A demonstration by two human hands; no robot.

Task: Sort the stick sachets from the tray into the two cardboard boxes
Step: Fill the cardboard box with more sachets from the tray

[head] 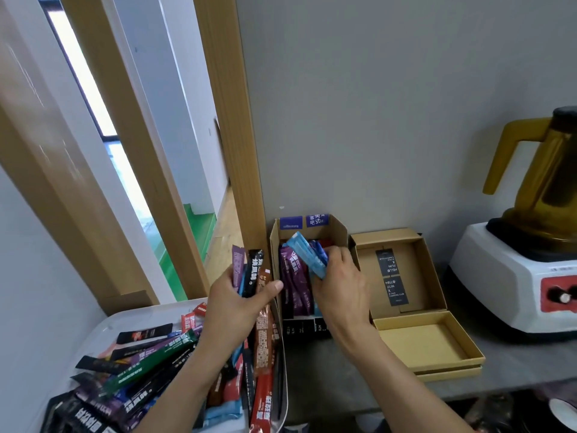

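My left hand (237,303) grips a fan of stick sachets (249,270), purple, black and brown, above the right end of the white tray (125,320). Many more sachets (150,367) lie heaped in that tray. My right hand (338,282) holds light blue sachets (307,253) over the left cardboard box (312,228), where purple sachets (295,282) stand on end. The right cardboard box (402,276) lies open with two black sachets (392,278) flat inside it.
A white blender base (512,276) with an amber jug (543,176) stands at the right on the grey counter (512,360). A grey wall rises behind the boxes, and a wooden door frame (231,135) stands at the left. A dark object sits low at the bottom right.
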